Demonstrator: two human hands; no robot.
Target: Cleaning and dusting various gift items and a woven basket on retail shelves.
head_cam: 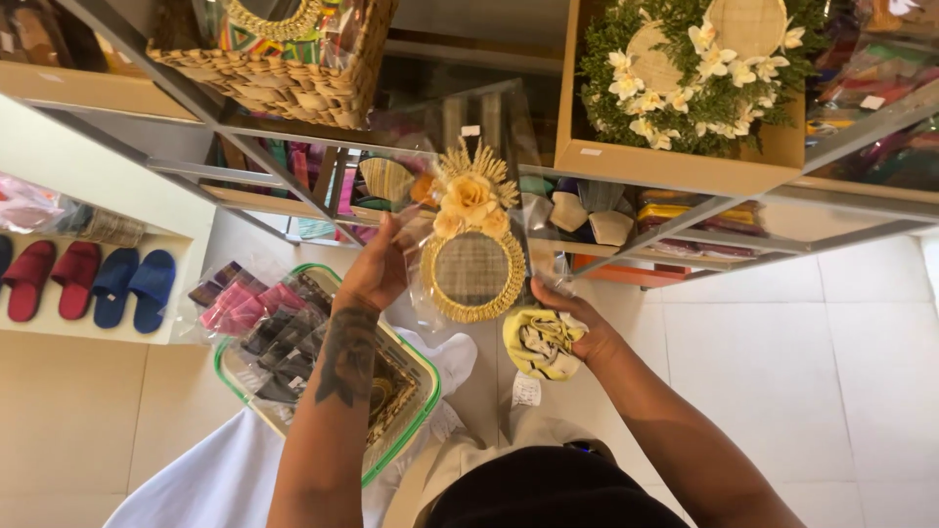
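your left hand point(377, 269) pinches the clear wrapper of a round woven straw ornament with a yellow flower point(472, 256), held up before the glass shelf point(685, 210). your right hand point(577, 323) grips its lower edge and a yellow patterned cloth point(540, 342).

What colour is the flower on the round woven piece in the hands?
Golden yellow flower, best seen in the head view.

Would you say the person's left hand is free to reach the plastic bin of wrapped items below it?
Probably not right away: the left hand grips the wrapped woven ornament. The bin lies close under that forearm with nothing between, so the way looks open once the hand lets go.
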